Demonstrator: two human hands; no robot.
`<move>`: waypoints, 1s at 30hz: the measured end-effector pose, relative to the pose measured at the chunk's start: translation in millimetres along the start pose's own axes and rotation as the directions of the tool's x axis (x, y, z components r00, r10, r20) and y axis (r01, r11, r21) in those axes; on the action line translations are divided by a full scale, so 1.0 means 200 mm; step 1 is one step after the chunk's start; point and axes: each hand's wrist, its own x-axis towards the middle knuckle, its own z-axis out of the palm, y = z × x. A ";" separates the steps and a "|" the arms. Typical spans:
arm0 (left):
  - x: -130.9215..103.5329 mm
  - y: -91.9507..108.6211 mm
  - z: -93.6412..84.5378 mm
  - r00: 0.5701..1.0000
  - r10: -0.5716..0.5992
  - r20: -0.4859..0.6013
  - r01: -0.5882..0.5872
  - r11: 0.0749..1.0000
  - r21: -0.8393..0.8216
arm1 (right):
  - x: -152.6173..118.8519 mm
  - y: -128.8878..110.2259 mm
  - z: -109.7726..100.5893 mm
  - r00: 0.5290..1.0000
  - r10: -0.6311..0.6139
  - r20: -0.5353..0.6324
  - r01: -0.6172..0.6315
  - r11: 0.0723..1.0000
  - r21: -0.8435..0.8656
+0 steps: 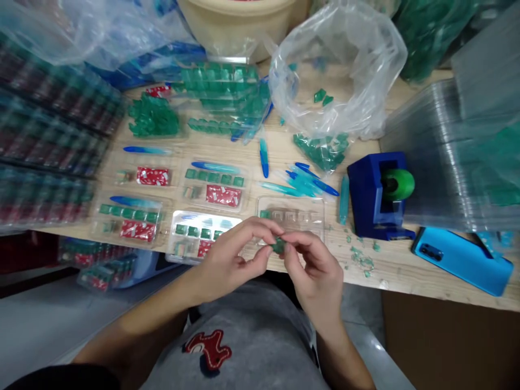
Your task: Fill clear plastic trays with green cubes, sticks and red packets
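A small green piece is pinched between the fingertips of my left hand and my right hand, over the table's front edge. Just beyond them lies a clear tray with a green piece in its left slot. Beside my left hand, a white-backed tray holds green squares and a red packet, partly covered by that hand. Further left, other clear trays contain blue pens, red packets and, in some, green squares.
Blue-green pens lie loose mid-table. Behind are a plastic bag, green pieces and a cream bucket. A blue tape dispenser, a phone and stacked clear trays stand right; packed boxes rise left.
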 end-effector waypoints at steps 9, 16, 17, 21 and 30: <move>-0.08 -0.08 -0.02 0.999 -0.039 0.019 0.033 0.962 0.270 | -0.12 0.18 -0.10 0.988 0.144 0.049 -0.126 0.958 -0.258; 0.11 -0.23 0.00 0.957 0.135 0.256 -0.259 0.795 0.548 | -0.13 0.25 -0.13 0.979 0.202 -0.034 -0.204 0.940 -0.275; 0.13 -0.24 0.00 0.952 0.136 0.274 -0.273 0.780 0.564 | -0.13 0.25 -0.13 0.979 0.201 -0.025 -0.200 0.941 -0.273; 0.16 -0.29 0.02 0.935 0.147 0.322 -0.325 0.720 0.613 | -0.13 0.26 -0.13 0.980 0.198 0.002 -0.191 0.946 -0.263; 0.29 -0.23 0.00 0.920 0.235 0.313 -0.370 0.781 0.503 | -0.11 0.26 -0.13 0.989 0.144 0.039 -0.125 0.941 -0.315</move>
